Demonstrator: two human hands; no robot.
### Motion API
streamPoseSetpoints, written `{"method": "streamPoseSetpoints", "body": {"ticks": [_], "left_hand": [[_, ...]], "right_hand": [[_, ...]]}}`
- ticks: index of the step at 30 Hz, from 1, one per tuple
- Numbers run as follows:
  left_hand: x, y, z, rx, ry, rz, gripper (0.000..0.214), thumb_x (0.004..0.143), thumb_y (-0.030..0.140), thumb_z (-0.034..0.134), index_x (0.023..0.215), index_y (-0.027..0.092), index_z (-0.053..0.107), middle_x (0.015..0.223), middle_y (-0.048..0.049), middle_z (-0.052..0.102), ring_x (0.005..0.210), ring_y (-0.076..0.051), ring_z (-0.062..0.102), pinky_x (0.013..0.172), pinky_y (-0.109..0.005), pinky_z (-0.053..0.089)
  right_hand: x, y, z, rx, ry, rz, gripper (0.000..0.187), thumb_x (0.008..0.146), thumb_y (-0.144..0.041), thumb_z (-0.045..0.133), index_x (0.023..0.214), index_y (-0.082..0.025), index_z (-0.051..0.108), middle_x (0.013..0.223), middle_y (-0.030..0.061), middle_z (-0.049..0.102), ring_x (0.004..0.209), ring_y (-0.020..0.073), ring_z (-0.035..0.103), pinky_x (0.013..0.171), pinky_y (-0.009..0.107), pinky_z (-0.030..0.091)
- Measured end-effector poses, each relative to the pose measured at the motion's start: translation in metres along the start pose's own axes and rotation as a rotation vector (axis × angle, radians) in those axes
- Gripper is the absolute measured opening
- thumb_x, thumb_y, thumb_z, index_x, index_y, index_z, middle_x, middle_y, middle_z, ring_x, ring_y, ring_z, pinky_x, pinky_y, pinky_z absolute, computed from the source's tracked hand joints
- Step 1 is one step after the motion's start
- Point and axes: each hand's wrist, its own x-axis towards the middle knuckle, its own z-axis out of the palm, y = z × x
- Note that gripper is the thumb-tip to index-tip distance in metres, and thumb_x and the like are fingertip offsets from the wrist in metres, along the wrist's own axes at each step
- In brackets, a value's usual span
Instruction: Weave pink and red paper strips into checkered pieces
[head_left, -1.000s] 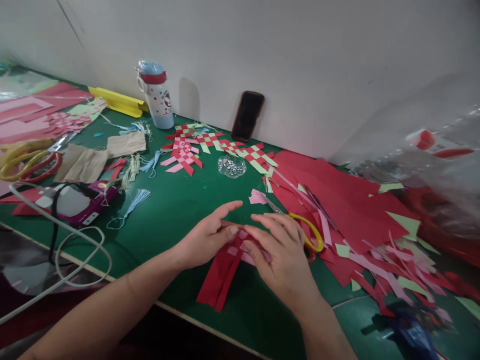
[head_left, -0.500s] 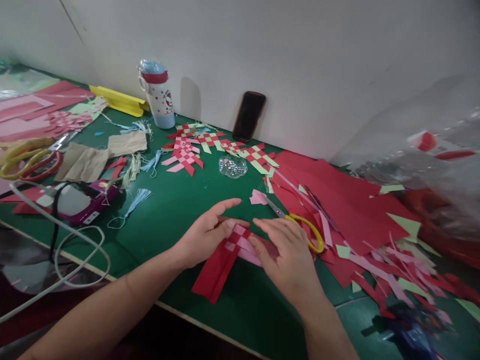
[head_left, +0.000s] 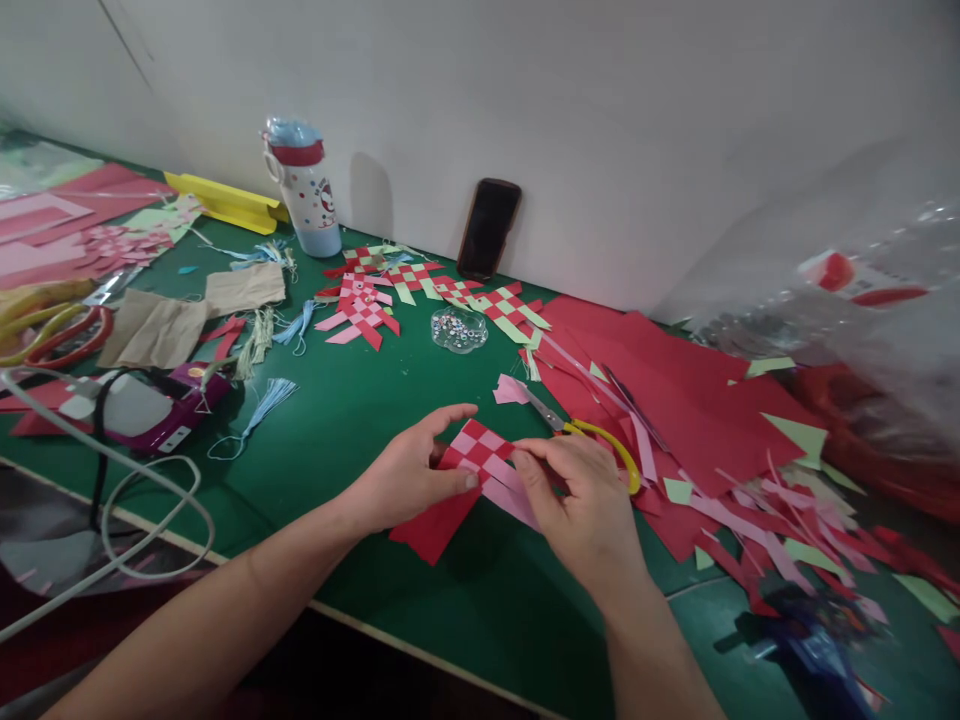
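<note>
Between my hands is a piece of woven paper strips [head_left: 484, 447], checkered red and pink, with loose red ends toward me and pink ends to the right. My left hand [head_left: 420, 470] grips its left side, thumb on top and fingers beneath, with the index finger stretched out. My right hand [head_left: 577, 490] pinches the right edge between thumb and fingers. Yellow-handled scissors [head_left: 604, 440] lie just beyond my right hand, their blades near a pink paper scrap [head_left: 511, 389].
Finished woven pieces [head_left: 367, 315] and a clear dish of beads [head_left: 458, 330] lie farther back. A phone [head_left: 489, 228] leans on the wall beside a bottle [head_left: 304, 190]. Red paper [head_left: 660, 400] and scraps spread right; tassels [head_left: 270, 405] and a white cable [head_left: 199, 490] lie left.
The woven paper has turned, and more of its checkered face shows. My left thumb has moved down onto its near part, and my right fingers have closed on its right edge.
</note>
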Motion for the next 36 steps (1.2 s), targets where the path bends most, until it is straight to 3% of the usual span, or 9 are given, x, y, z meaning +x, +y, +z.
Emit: {"method": "streamPoseSetpoints", "body": {"ticks": [5, 11, 17, 19, 23, 28, 30, 33, 36], "left_hand": [[0.0, 0.0, 0.003, 0.132, -0.021, -0.009, 0.073, 0.076, 0.027, 0.07, 0.142, 0.024, 0.038, 0.062, 0.0062, 0.058, 0.048, -0.007, 0.044, 0.046, -0.017, 0.033], [-0.002, 0.0, 0.005, 0.191, -0.068, -0.034, 0.079, 0.076, 0.024, 0.067, 0.147, 0.025, 0.03, 0.077, 0.0, 0.07, 0.059, -0.014, 0.059, 0.051, -0.02, 0.041], [-0.004, -0.001, 0.007, 0.412, -0.078, -0.019, 0.076, 0.076, 0.027, 0.067, 0.145, 0.028, 0.034, 0.065, 0.005, 0.062, 0.055, -0.014, 0.055, 0.048, -0.02, 0.037], [-0.004, -0.002, 0.006, 0.416, -0.105, 0.022, 0.065, 0.076, 0.032, 0.069, 0.136, 0.024, 0.044, 0.073, 0.003, 0.063, 0.061, -0.014, 0.055, 0.052, -0.021, 0.038], [-0.003, 0.0, 0.004, 0.41, -0.141, 0.095, 0.024, 0.087, 0.04, 0.056, 0.092, 0.017, 0.061, 0.073, 0.0019, 0.057, 0.063, -0.011, 0.048, 0.055, -0.021, 0.036], [-0.003, 0.002, 0.004, 0.436, -0.107, 0.07, 0.031, 0.09, 0.038, 0.05, 0.069, 0.016, 0.055, 0.06, 0.0049, 0.044, 0.055, -0.008, 0.037, 0.05, -0.019, 0.028], [-0.003, 0.001, 0.004, 0.367, -0.074, 0.033, 0.031, 0.089, 0.041, 0.052, 0.07, 0.016, 0.057, 0.059, 0.0047, 0.047, 0.054, -0.008, 0.039, 0.049, -0.019, 0.028], [-0.001, -0.002, 0.005, 0.134, 0.049, -0.024, 0.035, 0.086, 0.048, 0.058, 0.071, 0.016, 0.057, 0.057, 0.0047, 0.05, 0.048, -0.007, 0.04, 0.044, -0.018, 0.028], [0.003, -0.003, 0.003, -0.19, 0.175, -0.012, 0.035, 0.08, 0.049, 0.067, 0.072, 0.016, 0.06, 0.061, 0.0034, 0.056, 0.049, -0.006, 0.047, 0.047, -0.017, 0.036]], "right_hand": [[-0.001, -0.004, -0.002, 0.002, -0.015, -0.033, 0.019, 0.094, -0.033, 0.053, 0.09, -0.021, 0.067, 0.082, 0.0027, 0.072, 0.079, 0.0202, 0.062, 0.085, 0.04, 0.04], [0.0, 0.0, -0.004, -0.005, -0.028, -0.007, 0.018, 0.093, -0.031, 0.053, 0.085, -0.021, 0.065, 0.079, 0.0021, 0.071, 0.077, 0.0197, 0.061, 0.084, 0.04, 0.04], [0.0, -0.002, -0.003, 0.039, -0.078, 0.007, 0.018, 0.093, -0.033, 0.054, 0.094, -0.02, 0.066, 0.086, 0.0031, 0.071, 0.083, 0.0207, 0.062, 0.084, 0.04, 0.04], [0.0, -0.003, -0.004, 0.064, -0.099, 0.022, 0.017, 0.094, -0.031, 0.053, 0.087, -0.021, 0.064, 0.08, 0.0016, 0.07, 0.078, 0.019, 0.061, 0.082, 0.039, 0.041], [0.001, -0.003, -0.009, 0.091, -0.092, 0.082, 0.016, 0.093, -0.029, 0.053, 0.084, -0.021, 0.063, 0.078, 0.0014, 0.069, 0.077, 0.0186, 0.061, 0.079, 0.037, 0.043], [0.001, 0.0, -0.005, 0.087, -0.095, 0.092, 0.014, 0.092, -0.028, 0.054, 0.084, -0.021, 0.063, 0.078, 0.0019, 0.068, 0.077, 0.0191, 0.062, 0.078, 0.038, 0.046], [0.001, 0.002, -0.004, 0.074, -0.025, 0.076, 0.012, 0.092, -0.028, 0.055, 0.096, -0.021, 0.064, 0.091, 0.0051, 0.069, 0.088, 0.0216, 0.062, 0.083, 0.04, 0.048], [0.0, 0.001, -0.006, 0.078, 0.211, 0.013, 0.028, 0.089, -0.022, 0.059, 0.117, -0.023, 0.059, 0.112, 0.01, 0.064, 0.107, 0.0256, 0.058, 0.09, 0.044, 0.047], [-0.004, -0.008, -0.014, 0.265, 0.377, -0.085, 0.033, 0.084, -0.011, 0.06, 0.114, -0.024, 0.059, 0.103, 0.007, 0.063, 0.098, 0.0228, 0.06, 0.084, 0.04, 0.049]]}}
